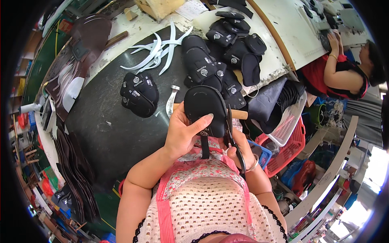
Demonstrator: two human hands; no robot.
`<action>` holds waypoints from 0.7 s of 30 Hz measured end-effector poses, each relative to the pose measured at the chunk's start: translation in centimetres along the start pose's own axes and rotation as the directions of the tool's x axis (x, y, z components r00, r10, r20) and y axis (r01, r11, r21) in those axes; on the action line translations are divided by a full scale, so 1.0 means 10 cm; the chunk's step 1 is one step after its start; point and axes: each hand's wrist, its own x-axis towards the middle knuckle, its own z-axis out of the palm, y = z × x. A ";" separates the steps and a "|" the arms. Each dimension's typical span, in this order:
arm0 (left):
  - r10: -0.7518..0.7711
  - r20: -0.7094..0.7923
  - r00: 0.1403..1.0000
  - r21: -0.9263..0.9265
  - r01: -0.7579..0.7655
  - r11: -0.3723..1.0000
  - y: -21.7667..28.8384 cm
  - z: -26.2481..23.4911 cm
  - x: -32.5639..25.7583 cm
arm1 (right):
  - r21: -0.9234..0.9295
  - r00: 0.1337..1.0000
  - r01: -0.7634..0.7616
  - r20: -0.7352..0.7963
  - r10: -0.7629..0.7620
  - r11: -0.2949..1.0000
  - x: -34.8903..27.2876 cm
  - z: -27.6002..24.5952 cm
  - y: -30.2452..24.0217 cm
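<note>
My left hand [184,131] grips a black padded shoe insole [206,103], thumb on its upper face. In my right hand [241,148] is a pair of dark scissors [234,141], its blades pointing away from me along the insole's right edge. I cannot tell whether the blades touch it. A short black strip [205,148] hangs below the insole. Behind it lies a hammer, with its metal head [173,95] on the left and its wooden handle [239,114] on the right; the insole hides the middle.
Black insoles [139,94] lie on the dark work mat [101,133]; a larger pile [202,69] sits beyond. White curved strips [156,52] are at the back. A white basket [289,125] and red crate [298,143] stand right. A co-worker [340,73] works at far right.
</note>
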 end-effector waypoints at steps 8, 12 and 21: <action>-0.073 0.042 0.996 0.043 0.071 0.997 -0.15 0.10 -0.03 | 0.125 0.998 -0.060 -0.016 0.063 0.990 -0.27 -0.05 0.12; -0.095 0.052 0.994 0.049 0.092 0.994 -0.19 0.09 -0.02 | 0.036 0.993 -0.104 -0.052 0.106 0.994 -0.36 -0.09 0.11; -0.200 0.092 0.975 0.285 0.167 0.944 -0.29 0.17 -0.06 | 0.063 0.971 -0.011 -0.238 0.026 0.998 -0.43 -0.01 0.20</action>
